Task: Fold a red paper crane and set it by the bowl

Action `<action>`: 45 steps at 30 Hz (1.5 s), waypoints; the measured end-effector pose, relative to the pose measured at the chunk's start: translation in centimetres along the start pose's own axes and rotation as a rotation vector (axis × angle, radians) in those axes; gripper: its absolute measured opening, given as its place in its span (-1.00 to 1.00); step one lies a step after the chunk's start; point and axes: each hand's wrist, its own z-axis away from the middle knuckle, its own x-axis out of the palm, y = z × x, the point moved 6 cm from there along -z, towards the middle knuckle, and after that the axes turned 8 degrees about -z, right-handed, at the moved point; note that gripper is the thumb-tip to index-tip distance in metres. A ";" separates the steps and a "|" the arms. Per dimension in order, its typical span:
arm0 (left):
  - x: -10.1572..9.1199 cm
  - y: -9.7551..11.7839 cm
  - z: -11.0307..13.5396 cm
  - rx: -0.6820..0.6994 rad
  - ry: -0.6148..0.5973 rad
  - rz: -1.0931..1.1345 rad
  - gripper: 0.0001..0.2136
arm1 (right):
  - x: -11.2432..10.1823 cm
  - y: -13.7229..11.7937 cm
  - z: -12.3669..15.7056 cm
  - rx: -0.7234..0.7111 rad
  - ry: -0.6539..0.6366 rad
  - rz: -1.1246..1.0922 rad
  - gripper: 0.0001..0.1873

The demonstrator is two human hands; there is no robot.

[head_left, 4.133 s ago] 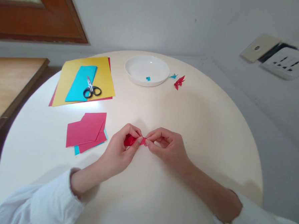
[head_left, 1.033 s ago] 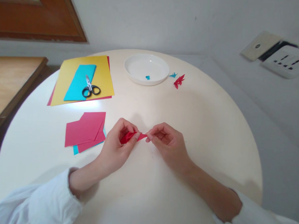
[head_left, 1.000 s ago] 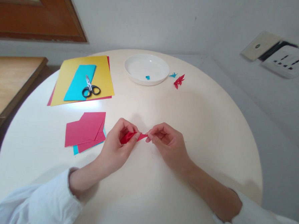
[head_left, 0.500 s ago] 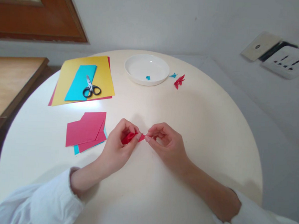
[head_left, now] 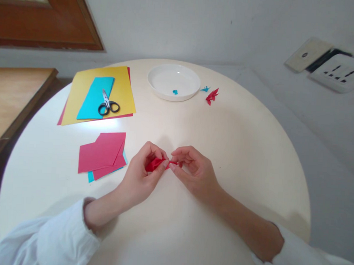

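A small piece of folded red paper [head_left: 154, 164] is held between both hands over the near middle of the table. My left hand [head_left: 143, 174] is closed on its wider end, thumb on top and fingers curled behind. At its narrow right end, my right hand [head_left: 197, 171] has thumb and fingers around the thin tip, with the thumb touching it. Part of the paper is hidden by the fingers. Left of my left hand lies a loose stack of red paper pieces [head_left: 100, 154], with a blue edge showing beneath.
Scissors [head_left: 108, 105] with black handles rest on folded blue paper [head_left: 92, 96] over a yellow sheet [head_left: 124, 90]. A white dish [head_left: 155, 92] stands at the back, a small blue scrap [head_left: 175, 92] inside. Beside it lie a blue folded figure [head_left: 205, 89] and red folded figures [head_left: 212, 96].
My right hand has shifted slightly left, closer to my left hand. The red tip now reaches in between its thumb and fingers. My left hand has barely moved.
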 end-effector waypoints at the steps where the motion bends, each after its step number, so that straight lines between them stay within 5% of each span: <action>1: 0.1 0.0 0.0 0.001 -0.009 0.005 -0.81 | 0.0 0.0 0.0 0.001 0.007 0.000 -0.85; 10: 0.1 -0.2 0.2 0.033 -0.002 0.024 -0.87 | -0.5 -0.4 -0.2 -0.054 0.046 -0.014 -0.88; 15: -1.3 0.8 0.0 0.134 0.156 -0.269 -0.87 | -1.0 -0.5 -0.1 -0.074 0.100 0.097 -0.86; 23: -0.9 1.2 0.1 0.163 0.108 -0.432 -0.96 | -1.3 -0.7 -0.1 -0.127 0.126 0.132 -0.87; 38: -0.5 0.8 0.5 0.138 0.087 -0.434 -0.95 | -1.4 -0.7 0.0 -0.164 0.165 0.131 -0.90; 45: -0.4 -0.6 0.0 0.018 0.086 -0.200 -0.94 | -1.2 -1.5 -0.1 -0.293 0.166 0.253 -0.84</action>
